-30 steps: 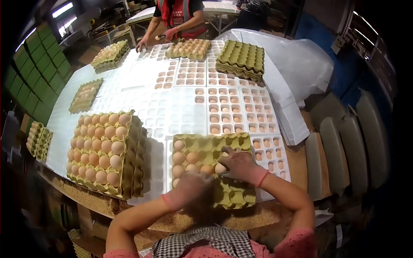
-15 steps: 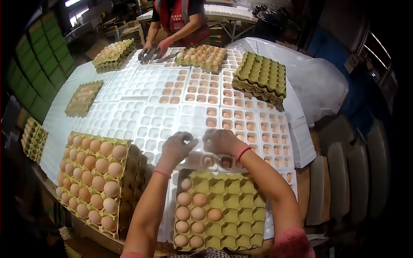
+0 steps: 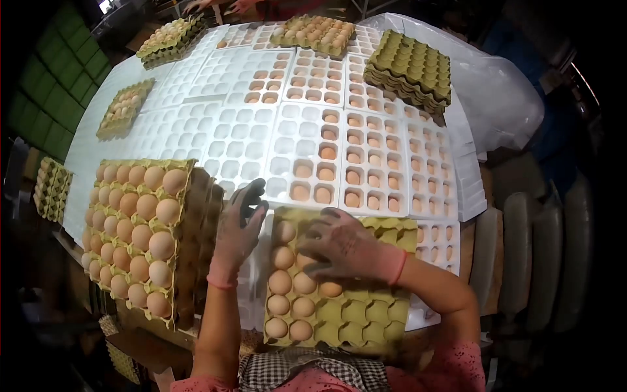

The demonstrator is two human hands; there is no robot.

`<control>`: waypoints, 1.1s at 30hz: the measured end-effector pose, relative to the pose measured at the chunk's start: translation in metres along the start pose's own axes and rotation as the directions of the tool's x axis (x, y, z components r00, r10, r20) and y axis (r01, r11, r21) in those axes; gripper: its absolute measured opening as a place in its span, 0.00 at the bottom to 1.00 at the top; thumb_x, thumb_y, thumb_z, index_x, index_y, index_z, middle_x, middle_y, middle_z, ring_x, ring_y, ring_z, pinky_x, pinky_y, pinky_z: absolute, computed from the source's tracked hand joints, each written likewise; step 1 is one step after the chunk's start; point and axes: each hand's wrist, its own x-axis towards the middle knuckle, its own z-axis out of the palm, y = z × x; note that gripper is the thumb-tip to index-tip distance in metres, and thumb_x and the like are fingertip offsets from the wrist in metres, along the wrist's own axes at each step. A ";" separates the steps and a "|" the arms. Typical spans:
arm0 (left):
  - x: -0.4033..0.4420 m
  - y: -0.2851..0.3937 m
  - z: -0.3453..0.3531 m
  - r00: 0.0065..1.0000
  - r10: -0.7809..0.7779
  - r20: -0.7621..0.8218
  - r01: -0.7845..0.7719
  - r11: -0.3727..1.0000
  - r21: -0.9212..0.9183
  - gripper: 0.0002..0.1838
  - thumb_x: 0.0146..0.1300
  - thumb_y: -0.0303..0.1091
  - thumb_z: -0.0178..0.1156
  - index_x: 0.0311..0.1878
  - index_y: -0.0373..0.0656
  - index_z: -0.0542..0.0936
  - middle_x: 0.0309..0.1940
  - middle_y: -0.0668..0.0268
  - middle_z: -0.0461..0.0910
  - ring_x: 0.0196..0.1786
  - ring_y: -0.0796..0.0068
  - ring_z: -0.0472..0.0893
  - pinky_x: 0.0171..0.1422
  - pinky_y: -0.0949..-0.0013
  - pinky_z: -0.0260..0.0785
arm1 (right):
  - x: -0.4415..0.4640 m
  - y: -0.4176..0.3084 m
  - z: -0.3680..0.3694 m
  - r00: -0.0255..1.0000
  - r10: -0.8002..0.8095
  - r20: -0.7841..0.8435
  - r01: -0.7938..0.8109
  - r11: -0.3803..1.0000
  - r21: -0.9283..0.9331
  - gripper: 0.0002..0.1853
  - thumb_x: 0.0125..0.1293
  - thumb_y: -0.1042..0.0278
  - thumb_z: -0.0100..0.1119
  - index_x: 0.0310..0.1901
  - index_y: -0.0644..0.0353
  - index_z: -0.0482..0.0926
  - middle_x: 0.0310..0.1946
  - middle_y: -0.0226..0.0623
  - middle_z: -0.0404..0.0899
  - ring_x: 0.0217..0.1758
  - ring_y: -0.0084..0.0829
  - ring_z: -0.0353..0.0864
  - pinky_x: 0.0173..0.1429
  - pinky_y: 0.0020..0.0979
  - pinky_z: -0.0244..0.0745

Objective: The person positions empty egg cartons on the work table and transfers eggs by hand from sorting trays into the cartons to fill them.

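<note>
My right hand [image 3: 349,245], in a grey glove with a pink cuff, reaches over a yellow-green pulp egg tray [image 3: 375,313]. Its fingers are apart around a brown egg [image 3: 304,260], which they partly cover; I cannot tell whether they touch it. Several other eggs fill the tray's left side, such as this egg [image 3: 280,282]. My left hand [image 3: 236,235], also gloved, is raised left of the tray with its fingers apart and nothing in them. Just beyond, a white foam tray [image 3: 274,147] has brown eggs [image 3: 324,193] in its right and near cells.
A tall stack of full egg trays [image 3: 140,235] stands at left. More foam trays [image 3: 373,160] with eggs spread across the table. Stacked pulp trays [image 3: 408,65] stand at far right, and an egg-filled tray [image 3: 313,34] at the back. A co-worker's hands [image 3: 241,6] show at the top edge.
My hands have left the foam tray, where eggs now sit in its near cells. The right hand came back over the pulp tray; the left opened and drew back leftward. The view tilted down.
</note>
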 end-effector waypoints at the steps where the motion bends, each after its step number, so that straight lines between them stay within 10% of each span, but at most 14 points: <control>1: -0.013 0.005 -0.004 0.998 0.032 0.052 -0.036 0.997 0.062 0.25 0.65 0.18 0.54 0.66 0.39 0.73 0.57 0.59 0.78 0.58 0.69 0.79 0.60 0.67 0.72 | -0.011 -0.011 0.015 0.999 0.007 -0.051 -0.010 0.998 -0.062 0.18 0.57 0.54 0.70 0.47 0.48 0.82 0.47 0.38 0.79 0.53 0.37 0.79 0.68 0.48 0.66; 6: -0.029 0.010 -0.008 0.878 0.112 0.465 -0.321 0.859 0.400 0.26 0.63 0.31 0.60 0.66 0.50 0.74 0.64 0.59 0.75 0.58 0.50 0.77 0.66 0.56 0.69 | -0.036 -0.009 0.026 0.949 0.064 -0.309 -0.008 0.984 0.178 0.18 0.64 0.59 0.65 0.54 0.54 0.79 0.47 0.40 0.79 0.50 0.36 0.79 0.61 0.41 0.76; 8: -0.025 0.011 -0.004 0.841 0.154 0.519 -0.446 0.740 0.503 0.25 0.62 0.31 0.61 0.64 0.52 0.75 0.63 0.60 0.75 0.57 0.54 0.78 0.63 0.56 0.70 | -0.063 -0.023 -0.001 0.867 0.488 -0.099 -0.048 0.280 0.959 0.23 0.64 0.59 0.64 0.59 0.56 0.74 0.51 0.42 0.77 0.50 0.37 0.79 0.53 0.34 0.81; 9: -0.024 0.012 -0.001 0.845 0.165 0.509 -0.461 0.707 0.536 0.24 0.61 0.31 0.61 0.62 0.51 0.76 0.62 0.60 0.76 0.56 0.55 0.78 0.61 0.56 0.71 | -0.073 -0.014 0.003 0.866 0.468 -0.175 -0.007 0.362 0.932 0.27 0.63 0.56 0.66 0.61 0.57 0.71 0.54 0.43 0.74 0.48 0.36 0.80 0.47 0.30 0.82; 10: -0.015 0.003 0.004 0.831 0.254 0.495 -0.513 0.693 0.506 0.23 0.60 0.31 0.62 0.61 0.49 0.76 0.61 0.59 0.77 0.55 0.53 0.78 0.61 0.55 0.72 | -0.080 -0.035 -0.007 0.950 0.271 -0.152 -0.230 0.943 0.241 0.28 0.62 0.52 0.67 0.59 0.59 0.72 0.55 0.42 0.73 0.47 0.37 0.80 0.47 0.34 0.81; 12: -0.012 -0.006 0.007 0.818 0.312 0.483 -0.557 0.638 0.532 0.23 0.62 0.29 0.60 0.62 0.46 0.76 0.59 0.61 0.78 0.55 0.61 0.79 0.61 0.60 0.72 | -0.076 -0.054 0.020 0.937 0.326 0.122 -0.287 0.922 -0.259 0.32 0.60 0.49 0.68 0.61 0.53 0.69 0.56 0.45 0.75 0.51 0.42 0.83 0.52 0.40 0.78; 13: -0.016 -0.007 0.007 0.816 0.320 0.481 -0.562 0.633 0.533 0.23 0.62 0.29 0.60 0.62 0.46 0.76 0.59 0.61 0.78 0.55 0.61 0.79 0.61 0.60 0.72 | -0.076 -0.057 0.033 0.925 0.357 0.134 -0.324 0.921 -0.213 0.33 0.58 0.50 0.70 0.61 0.53 0.69 0.52 0.45 0.78 0.50 0.43 0.83 0.52 0.43 0.78; 15: -0.028 -0.011 0.008 0.966 0.200 0.162 -0.184 0.977 -0.113 0.20 0.66 0.27 0.56 0.62 0.42 0.75 0.57 0.63 0.79 0.56 0.70 0.78 0.62 0.66 0.72 | -0.084 -0.046 0.026 0.932 0.361 0.028 -0.360 0.932 -0.042 0.33 0.58 0.51 0.70 0.61 0.54 0.69 0.50 0.45 0.78 0.49 0.43 0.84 0.52 0.43 0.78; 18: -0.054 0.001 -0.020 0.995 -0.074 0.068 0.100 0.655 -0.749 0.17 0.68 0.25 0.51 0.60 0.36 0.74 0.52 0.64 0.78 0.54 0.75 0.78 0.58 0.69 0.74 | -0.078 -0.043 0.016 0.936 0.333 -0.111 -0.315 0.936 0.155 0.31 0.59 0.51 0.69 0.61 0.53 0.71 0.52 0.44 0.77 0.43 0.40 0.83 0.48 0.38 0.80; 20: -0.058 0.000 -0.023 0.987 -0.048 0.154 0.079 0.976 -0.204 0.22 0.65 0.34 0.62 0.62 0.44 0.75 0.52 0.67 0.79 0.48 0.72 0.82 0.56 0.67 0.77 | -0.068 -0.048 0.004 0.945 0.243 -0.220 -0.211 0.965 0.158 0.27 0.61 0.50 0.66 0.59 0.52 0.75 0.58 0.44 0.72 0.33 0.32 0.82 0.38 0.28 0.82; 23: -0.064 0.029 -0.013 0.872 0.098 0.479 -0.391 0.729 0.563 0.27 0.59 0.39 0.68 0.63 0.54 0.77 0.62 0.64 0.77 0.52 0.60 0.84 0.56 0.64 0.78 | -0.033 -0.062 0.041 0.983 0.182 -0.041 -0.178 0.852 -0.492 0.24 0.66 0.45 0.59 0.57 0.51 0.77 0.60 0.47 0.70 0.37 0.30 0.80 0.32 0.25 0.79; 28: -0.063 0.005 -0.010 0.903 0.189 0.386 -0.339 0.866 0.369 0.27 0.57 0.36 0.69 0.62 0.50 0.78 0.60 0.61 0.78 0.50 0.54 0.84 0.55 0.62 0.77 | -0.014 -0.042 0.006 0.915 0.276 0.293 -0.158 0.916 -0.369 0.23 0.67 0.46 0.58 0.55 0.53 0.80 0.59 0.44 0.72 0.42 0.30 0.82 0.35 0.27 0.80; 30: -0.053 0.006 -0.014 0.983 0.103 0.149 -0.110 0.993 0.043 0.30 0.53 0.18 0.66 0.63 0.40 0.76 0.58 0.58 0.80 0.55 0.63 0.83 0.57 0.65 0.76 | -0.008 -0.005 -0.024 0.997 0.081 0.007 -0.081 0.967 0.241 0.24 0.65 0.44 0.61 0.54 0.53 0.80 0.58 0.43 0.74 0.40 0.30 0.82 0.40 0.29 0.82; 33: -0.015 -0.005 -0.008 0.984 0.148 -0.102 -0.146 0.989 0.027 0.27 0.54 0.22 0.67 0.60 0.41 0.78 0.54 0.56 0.81 0.53 0.61 0.82 0.55 0.64 0.76 | 0.031 0.044 -0.037 0.941 0.176 -0.288 -0.165 0.984 0.062 0.33 0.59 0.34 0.65 0.55 0.53 0.79 0.51 0.42 0.78 0.39 0.33 0.84 0.42 0.33 0.83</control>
